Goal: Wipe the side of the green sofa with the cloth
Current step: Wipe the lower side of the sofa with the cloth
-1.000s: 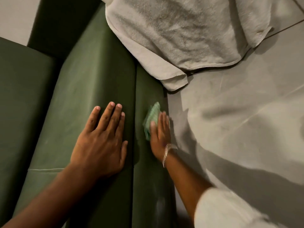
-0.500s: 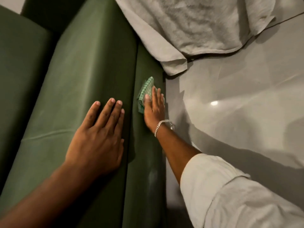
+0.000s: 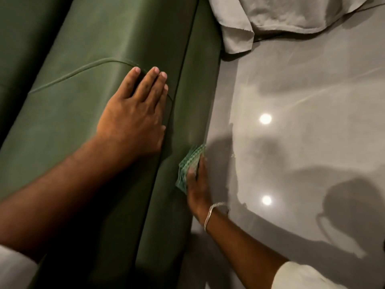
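Against the sofa's side [image 3: 193, 113], right hand [image 3: 199, 188] presses cloth [image 3: 188, 165]; left hand [image 3: 133, 117] fingers flat.

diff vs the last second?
The right hand slid the green checked cloth along the sofa side, first toward the white towel, then back toward the person. Left hand stayed flat on the armrest top; cloth stayed pinned under the right palm.
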